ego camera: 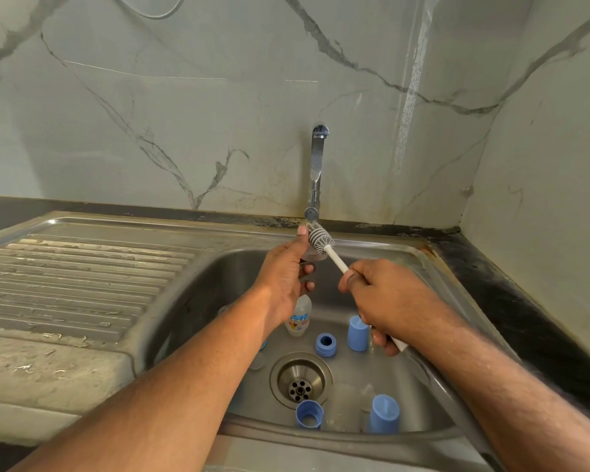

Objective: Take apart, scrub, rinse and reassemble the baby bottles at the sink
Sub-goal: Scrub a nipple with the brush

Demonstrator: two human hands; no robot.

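My left hand (pixel 285 270) grips a small clear bottle part (pixel 310 255) under the tap, mostly hidden by my fingers. My right hand (pixel 378 296) holds the white handle of a bottle brush, whose grey bristle head (pixel 319 238) lies against that part. In the steel sink (pixel 218 274) lie a clear printed baby bottle (pixel 298 316), a blue ring (pixel 326 344), two blue caps (pixel 358 333) (pixel 384 413), another blue ring (pixel 309 414) and a clear bottle (pixel 346 405) at the front.
A chrome tap (pixel 316 172) rises from the back rim above my hands. The round drain (pixel 300 381) sits mid-basin. A ribbed, wet draining board (pixel 75 284) stretches left. A dark counter (pixel 525 301) and marble walls close off the right and back.
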